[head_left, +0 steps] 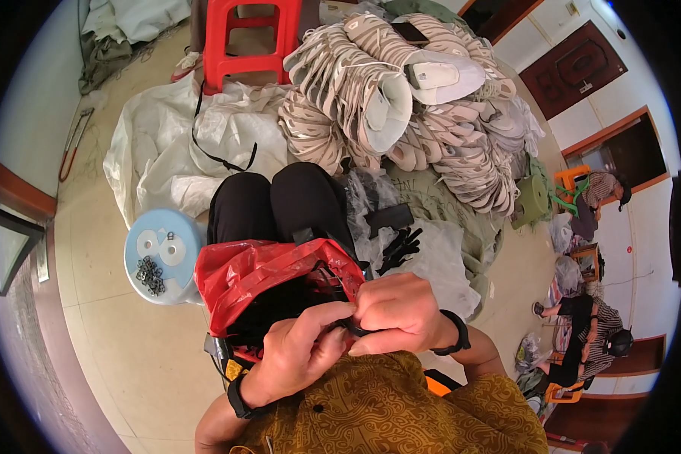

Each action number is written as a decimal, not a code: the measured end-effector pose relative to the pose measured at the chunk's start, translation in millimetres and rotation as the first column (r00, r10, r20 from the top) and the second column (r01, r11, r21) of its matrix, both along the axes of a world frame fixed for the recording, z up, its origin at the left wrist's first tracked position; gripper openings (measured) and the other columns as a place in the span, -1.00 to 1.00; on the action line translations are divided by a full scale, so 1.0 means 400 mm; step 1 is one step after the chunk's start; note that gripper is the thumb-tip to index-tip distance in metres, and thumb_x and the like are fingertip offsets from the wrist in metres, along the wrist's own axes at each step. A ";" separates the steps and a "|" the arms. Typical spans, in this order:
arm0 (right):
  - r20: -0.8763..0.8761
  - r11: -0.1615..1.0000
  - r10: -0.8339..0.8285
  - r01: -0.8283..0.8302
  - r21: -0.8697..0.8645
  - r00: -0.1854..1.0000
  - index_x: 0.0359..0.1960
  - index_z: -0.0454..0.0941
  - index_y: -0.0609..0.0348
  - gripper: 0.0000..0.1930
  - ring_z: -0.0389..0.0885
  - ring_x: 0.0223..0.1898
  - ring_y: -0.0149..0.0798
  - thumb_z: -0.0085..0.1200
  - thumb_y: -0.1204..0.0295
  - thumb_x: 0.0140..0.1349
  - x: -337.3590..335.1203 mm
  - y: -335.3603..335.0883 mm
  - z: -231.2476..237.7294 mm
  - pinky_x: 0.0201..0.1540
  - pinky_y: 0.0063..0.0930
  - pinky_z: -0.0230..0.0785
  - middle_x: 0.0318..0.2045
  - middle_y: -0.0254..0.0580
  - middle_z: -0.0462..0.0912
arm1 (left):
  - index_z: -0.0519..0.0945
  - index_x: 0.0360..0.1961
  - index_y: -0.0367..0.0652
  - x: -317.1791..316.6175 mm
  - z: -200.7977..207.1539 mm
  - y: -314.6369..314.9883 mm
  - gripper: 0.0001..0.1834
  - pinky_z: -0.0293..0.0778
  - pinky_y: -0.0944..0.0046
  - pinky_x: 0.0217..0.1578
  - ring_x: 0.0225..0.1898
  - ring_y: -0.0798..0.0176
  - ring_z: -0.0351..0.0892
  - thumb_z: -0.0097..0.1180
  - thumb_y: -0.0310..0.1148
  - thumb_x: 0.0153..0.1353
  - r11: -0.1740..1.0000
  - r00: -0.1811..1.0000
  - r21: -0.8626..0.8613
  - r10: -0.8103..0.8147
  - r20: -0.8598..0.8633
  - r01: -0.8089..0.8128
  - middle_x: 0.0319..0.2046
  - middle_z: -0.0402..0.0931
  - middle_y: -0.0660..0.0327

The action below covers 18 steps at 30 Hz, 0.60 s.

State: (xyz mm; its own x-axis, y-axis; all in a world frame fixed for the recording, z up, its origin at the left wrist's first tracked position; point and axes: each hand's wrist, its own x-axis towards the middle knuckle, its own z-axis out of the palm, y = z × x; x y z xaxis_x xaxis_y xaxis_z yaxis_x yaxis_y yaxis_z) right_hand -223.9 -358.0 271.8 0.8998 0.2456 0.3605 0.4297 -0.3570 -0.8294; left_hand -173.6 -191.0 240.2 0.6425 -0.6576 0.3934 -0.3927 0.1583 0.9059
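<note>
My left hand and my right hand meet in front of my body, fingers closed in a pinch. Between them is a narrow black strip, like a strap; most of it is hidden by the fingers. Right behind the hands, a red plastic bag lies open on my lap, with dark contents that I cannot make out singly. To the left stands a small blue and white stool. A pile of small dark metal buckles rests on it, with a single buckle apart.
Stacked beige shoe uppers heap up ahead, beside a red plastic stool and white sheeting. Black gloves lie on clear plastic right of my knees. Two people sit far right. Bolt cutters lie far left.
</note>
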 end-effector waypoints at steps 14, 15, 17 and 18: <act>0.091 0.997 -0.003 0.011 -0.080 0.996 -0.73 0.33 0.22 -0.70 0.36 -0.70 -0.20 0.30 0.47 -0.29 -0.004 0.004 0.002 -0.68 -0.45 0.16 -0.70 -0.23 0.38 | 0.42 -0.25 -0.26 -0.011 0.004 0.001 -0.74 0.45 0.43 -0.59 -0.56 0.32 0.58 0.02 -0.64 -0.04 1.000 0.995 0.011 0.004 -0.099 -0.003 -0.61 0.51 0.18; 0.091 0.997 -0.004 0.012 -0.080 0.996 -0.73 0.33 0.22 -0.70 0.36 -0.70 -0.20 0.30 0.47 -0.29 -0.004 0.002 0.001 -0.68 -0.45 0.16 -0.70 -0.23 0.38 | 0.42 -0.25 -0.26 -0.009 0.003 0.001 -0.74 0.45 0.43 -0.59 -0.56 0.32 0.58 0.02 -0.64 -0.04 1.000 0.995 0.011 0.003 -0.098 -0.002 -0.61 0.51 0.18; 0.030 0.999 0.006 -0.005 -0.040 1.000 -0.74 0.32 0.22 -0.70 0.35 -0.70 -0.21 0.30 0.48 -0.29 -0.005 -0.002 0.001 -0.68 -0.45 0.14 -0.73 -0.24 0.33 | 0.43 -0.26 -0.25 -0.005 0.000 -0.001 -0.75 0.46 0.42 -0.58 -0.54 0.31 0.58 0.02 -0.64 -0.04 1.000 0.999 0.005 -0.017 -0.044 0.017 -0.59 0.51 0.17; 0.030 0.999 0.004 -0.003 -0.040 1.000 -0.74 0.32 0.22 -0.70 0.35 -0.70 -0.21 0.30 0.48 -0.29 -0.006 -0.002 0.000 -0.68 -0.45 0.14 -0.73 -0.24 0.33 | 0.43 -0.26 -0.25 -0.004 0.002 -0.001 -0.75 0.46 0.42 -0.58 -0.54 0.31 0.58 0.02 -0.64 -0.04 1.000 0.999 0.005 -0.019 -0.044 0.019 -0.59 0.51 0.17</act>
State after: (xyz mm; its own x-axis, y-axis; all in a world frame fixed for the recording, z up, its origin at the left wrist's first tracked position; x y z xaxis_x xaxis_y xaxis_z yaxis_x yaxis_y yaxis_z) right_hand -226.2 -358.9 271.9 0.8878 0.2633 0.3774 0.4557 -0.3880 -0.8011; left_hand -175.3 -191.5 241.2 0.6463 -0.6719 0.3617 -0.3499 0.1604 0.9230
